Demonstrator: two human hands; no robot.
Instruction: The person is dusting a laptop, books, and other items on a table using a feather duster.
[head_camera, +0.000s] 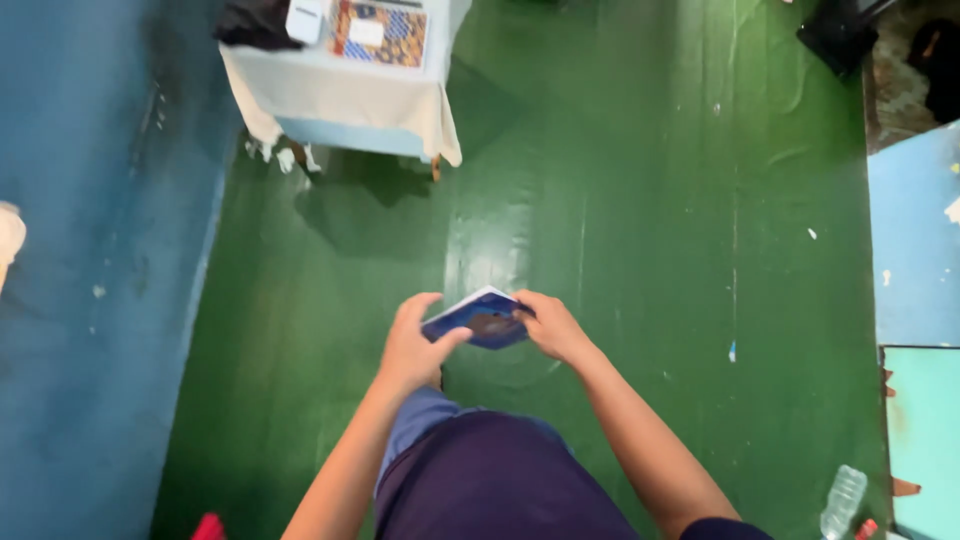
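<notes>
Green floor (640, 200), cloth-covered bench (340, 95) beyond; fingers of left hand (412, 345) and right hand (550, 325) closed on 1 blue booklet (478, 320).

Bare forearms, hands (410, 345); dark navy shirt w/ short sleeves, blue trousers below.

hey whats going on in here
A person stands on a glossy green floor and holds a thin blue booklet with white page edges out in front with both bare hands. The left hand grips its left edge, thumb on the cover; the right hand holds the right side. Ahead stands a small table draped in a white cloth with a patterned blue and orange book on top. A clear plastic bottle lies on the floor to the right.
</notes>
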